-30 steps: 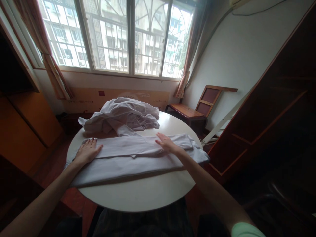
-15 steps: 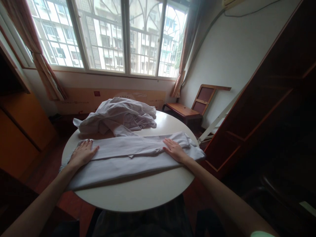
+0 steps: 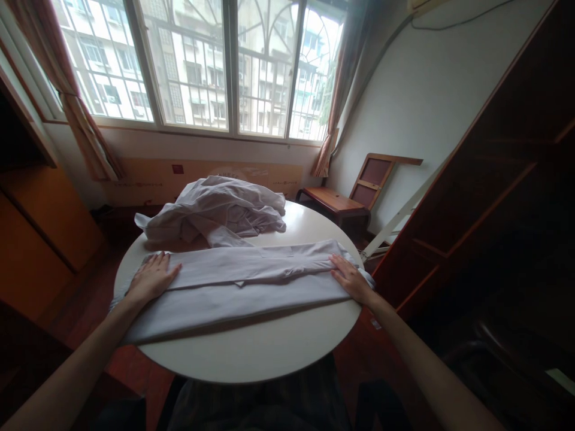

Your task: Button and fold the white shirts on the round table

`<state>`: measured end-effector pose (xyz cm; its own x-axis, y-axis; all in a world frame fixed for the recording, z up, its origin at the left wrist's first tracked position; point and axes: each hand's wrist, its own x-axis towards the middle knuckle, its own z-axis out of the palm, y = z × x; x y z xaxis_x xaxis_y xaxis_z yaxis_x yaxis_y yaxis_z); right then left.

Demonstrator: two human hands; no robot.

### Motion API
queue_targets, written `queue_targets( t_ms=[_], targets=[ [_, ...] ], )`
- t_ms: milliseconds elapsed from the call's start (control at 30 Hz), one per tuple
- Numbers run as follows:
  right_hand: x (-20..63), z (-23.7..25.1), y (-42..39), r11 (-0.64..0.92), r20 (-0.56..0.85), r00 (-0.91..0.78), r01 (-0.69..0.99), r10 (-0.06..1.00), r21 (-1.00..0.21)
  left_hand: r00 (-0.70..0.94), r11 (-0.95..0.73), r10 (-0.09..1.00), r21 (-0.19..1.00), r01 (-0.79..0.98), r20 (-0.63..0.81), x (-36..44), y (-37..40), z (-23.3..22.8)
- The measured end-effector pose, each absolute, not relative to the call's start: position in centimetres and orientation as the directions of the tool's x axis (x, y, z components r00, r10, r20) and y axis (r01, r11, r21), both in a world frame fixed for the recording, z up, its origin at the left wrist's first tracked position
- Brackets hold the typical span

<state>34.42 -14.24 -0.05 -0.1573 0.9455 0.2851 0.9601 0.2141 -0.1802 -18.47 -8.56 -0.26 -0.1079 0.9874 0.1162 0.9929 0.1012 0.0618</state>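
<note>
A long folded white garment (image 3: 242, 299) lies across the round white table (image 3: 251, 362), with a pocket-like stitched patch near its far edge. My left hand (image 3: 154, 277) rests flat on the garment's left end, fingers spread and thumb pointing right. Near the right end, my right hand (image 3: 350, 278) lies on the cloth with its fingers stretched out. Wrinkles run through the fabric just left of my right hand. Behind the folded garment is a crumpled heap of white cloth (image 3: 220, 209), whose lower edge touches it.
A wooden chair (image 3: 336, 200) stands beyond the table at the right. A large dark wooden panel (image 3: 471, 191) leans across the right side, with a white frame (image 3: 404, 215) behind it. Orange cabinets (image 3: 40, 233) stand at left, and barred windows (image 3: 193, 72) span the back.
My right hand has slid to the right along the folded garment, toward its right end. My left hand stays in place on the left end.
</note>
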Motion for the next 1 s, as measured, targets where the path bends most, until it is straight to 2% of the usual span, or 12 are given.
queue_targets(
  t_ms=[133,367,533,733,800,933,1000],
  targets=[
    [34.8,-0.4,-14.5,0.081,0.28,-0.038,0.986,0.959,-0.143,-0.112,0.107,0.989,0.051,0.993,0.097,-18.4,-8.7,-0.2],
    [34.8,-0.5,-15.1,-0.039,0.213,0.048,0.998,0.976,-0.05,-0.104,0.098,0.989,0.065,0.993,0.104,-18.3,-8.9,0.0],
    [35.0,-0.6,-15.1,-0.06,0.215,0.068,0.997,0.974,-0.043,-0.274,0.253,0.931,0.117,0.96,0.242,-18.1,-9.8,0.2],
    [35.2,-0.8,-15.0,-0.055,0.226,0.064,0.997,0.972,-0.047,-0.394,0.362,0.866,0.158,0.919,0.308,-18.7,-10.6,0.5],
    [35.2,-0.8,-14.9,-0.048,0.239,0.056,0.998,0.97,-0.038,-0.433,0.385,0.859,0.211,0.898,0.275,-19.3,-11.0,1.1],
    [35.2,-1.0,-14.8,-0.046,0.257,0.053,0.998,0.965,-0.032,-0.476,0.43,0.876,0.328,0.841,0.074,-21.0,-12.2,2.7],
    [35.4,-1.2,-14.8,-0.043,0.269,0.049,0.999,0.962,-0.03,-0.454,0.396,0.89,0.433,0.81,0.035,-22.0,-12.8,3.3]
  ],
)
